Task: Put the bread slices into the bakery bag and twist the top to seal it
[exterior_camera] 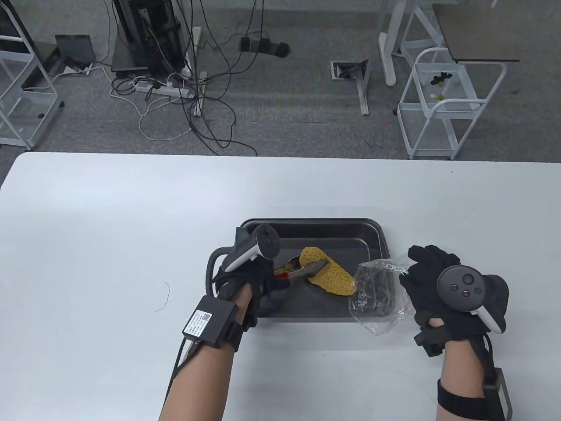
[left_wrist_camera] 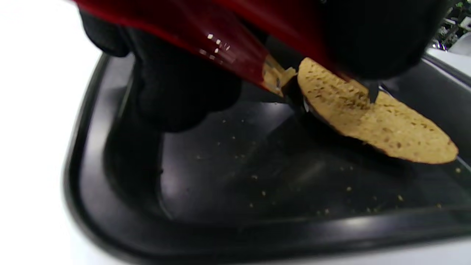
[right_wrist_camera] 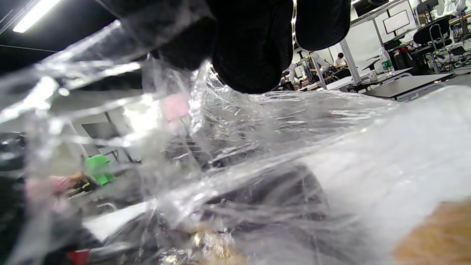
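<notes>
A yellow-brown bread slice (exterior_camera: 328, 274) (left_wrist_camera: 375, 117) is lifted at a tilt over the black baking tray (exterior_camera: 372, 234) (left_wrist_camera: 147, 228), clamped in red-handled metal tongs (exterior_camera: 298, 268) (left_wrist_camera: 220, 44). My left hand (exterior_camera: 258, 280) grips the tongs' handles. My right hand (exterior_camera: 420, 274) holds the clear plastic bakery bag (exterior_camera: 379, 296) (right_wrist_camera: 235, 158) at the tray's right edge, its mouth turned toward the bread. In the right wrist view, gloved fingers (right_wrist_camera: 250, 48) pinch the crinkled film.
The tray sits on a white table (exterior_camera: 109, 228). Crumbs dot the tray floor (left_wrist_camera: 257, 176). A thin thread (exterior_camera: 164, 296) lies on the table to the left. Beyond the far edge are floor cables and white carts.
</notes>
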